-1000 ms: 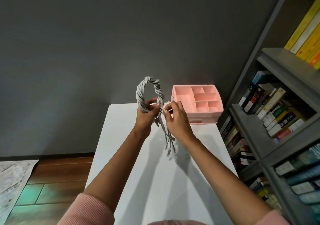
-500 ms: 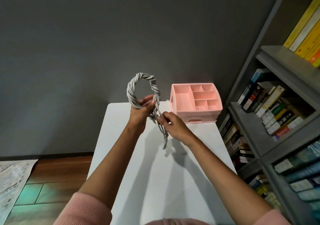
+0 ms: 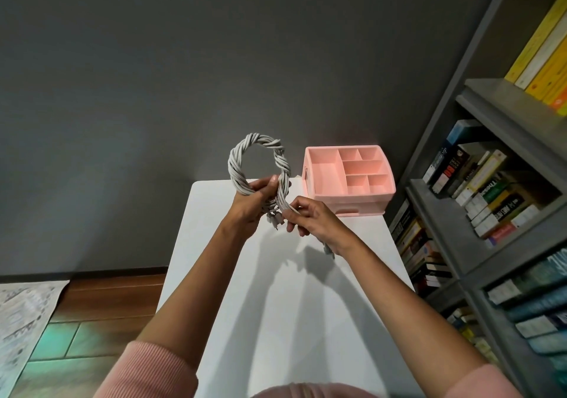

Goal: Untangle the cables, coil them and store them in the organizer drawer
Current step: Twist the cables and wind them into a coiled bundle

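Observation:
A bundle of grey cables (image 3: 237, 164), twisted together into an upright loop, is held in the air above the white table (image 3: 294, 305). My left hand (image 3: 250, 206) grips the bottom of the loop where the strands cross. My right hand (image 3: 313, 218) pinches the loose cable ends just right of it; a few plug tips poke out below my fingers and past my wrist. The pink organizer (image 3: 349, 179) stands at the table's far right corner, its open top split into several compartments, with a drawer front at the bottom that looks closed.
A grey bookshelf (image 3: 491, 213) packed with books runs along the right side, close to the table edge. A dark grey wall stands behind the table. Wooden floor and a patterned rug (image 3: 21, 318) lie to the left.
The loose cable ends that hung down toward the table have been drawn up into my right hand. The right hand has moved down and right, and the loop has tipped a little left.

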Demonstrator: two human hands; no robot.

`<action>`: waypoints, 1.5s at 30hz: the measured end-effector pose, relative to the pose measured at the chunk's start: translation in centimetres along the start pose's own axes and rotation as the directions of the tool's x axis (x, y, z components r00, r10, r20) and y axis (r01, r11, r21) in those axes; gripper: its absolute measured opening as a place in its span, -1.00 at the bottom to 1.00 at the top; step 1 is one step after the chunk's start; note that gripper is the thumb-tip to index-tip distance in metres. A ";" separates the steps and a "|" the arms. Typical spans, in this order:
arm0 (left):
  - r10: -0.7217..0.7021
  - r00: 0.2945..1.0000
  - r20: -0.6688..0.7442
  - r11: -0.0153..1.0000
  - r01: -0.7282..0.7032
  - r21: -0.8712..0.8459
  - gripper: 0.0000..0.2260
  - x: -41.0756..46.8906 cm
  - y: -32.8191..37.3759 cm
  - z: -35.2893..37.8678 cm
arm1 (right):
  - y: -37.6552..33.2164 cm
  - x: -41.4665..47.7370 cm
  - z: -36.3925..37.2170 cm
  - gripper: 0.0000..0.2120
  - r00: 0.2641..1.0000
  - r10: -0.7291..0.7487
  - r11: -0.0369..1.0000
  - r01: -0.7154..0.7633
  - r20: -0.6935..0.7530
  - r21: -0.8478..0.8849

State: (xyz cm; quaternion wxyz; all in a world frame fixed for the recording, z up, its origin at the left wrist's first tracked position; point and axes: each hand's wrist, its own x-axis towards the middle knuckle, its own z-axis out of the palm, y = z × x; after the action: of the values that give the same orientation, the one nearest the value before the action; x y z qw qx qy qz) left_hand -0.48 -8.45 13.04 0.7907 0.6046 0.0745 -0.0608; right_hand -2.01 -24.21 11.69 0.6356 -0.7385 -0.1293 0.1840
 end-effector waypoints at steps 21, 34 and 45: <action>-0.407 0.882 0.238 0.910 0.369 0.190 -0.69 -1.1 0.9 -0.6 | 0.6 -0.3 -1.4 -0.87 0.995 0.020 0.989 -0.006 0.094 -0.149; -0.633 0.722 0.279 0.746 0.475 0.467 -0.88 -3.0 0.5 -0.4 | 0.5 0.5 -2.7 -0.88 0.984 -0.125 0.915 0.165 0.130 -0.367; -0.540 0.831 0.132 0.788 0.444 0.426 -0.88 -3.1 -0.5 2.3 | 1.0 0.2 -4.4 -0.41 0.981 0.097 0.966 -0.052 0.168 -0.254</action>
State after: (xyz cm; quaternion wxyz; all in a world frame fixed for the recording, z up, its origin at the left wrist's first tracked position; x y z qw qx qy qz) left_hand -3.54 -10.77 13.78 0.6182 0.6917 0.1186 -0.3540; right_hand 0.02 -28.25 11.23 0.5167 -0.7970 -0.1798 0.2560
